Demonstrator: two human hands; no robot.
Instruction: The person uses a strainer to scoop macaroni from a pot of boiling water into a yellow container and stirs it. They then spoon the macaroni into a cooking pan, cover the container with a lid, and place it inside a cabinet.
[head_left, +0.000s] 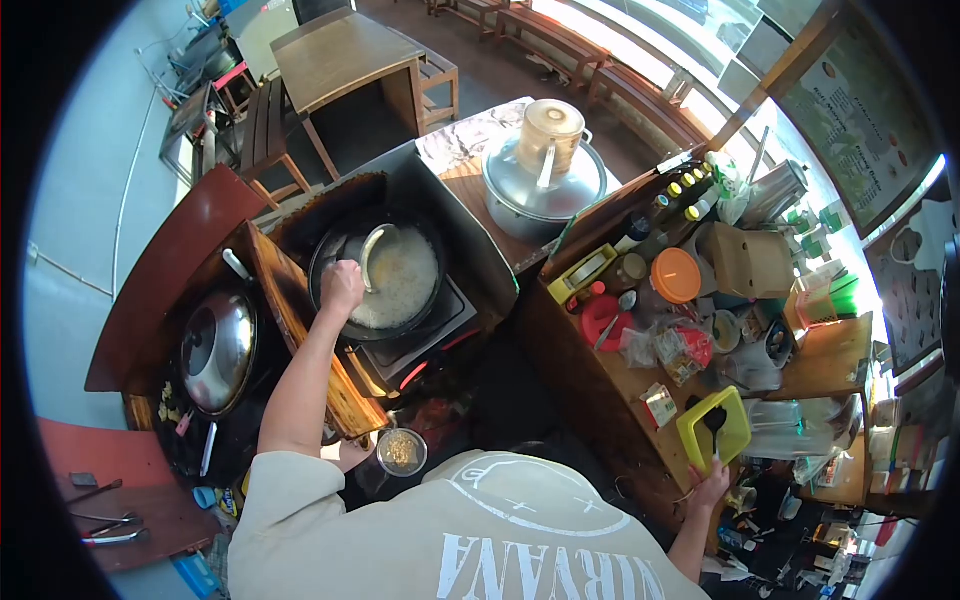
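Note:
My left hand is closed around the handle of a metal ladle, whose bowl rests in the pale, grainy food inside a black wok on the stove. My right hand reaches out to the right, fingers closed on the thin handle of a dark spoon that stands in a yellow square tub on the wooden counter. A small metal bowl with yellowish food sits low in front of me, beneath my left arm.
A second wok under a steel lid lies to the left. A big lidded aluminium pot stands behind the stove. The right counter is crowded with sauce bottles, an orange lid, a red container and bags. Tongs lie at the bottom left.

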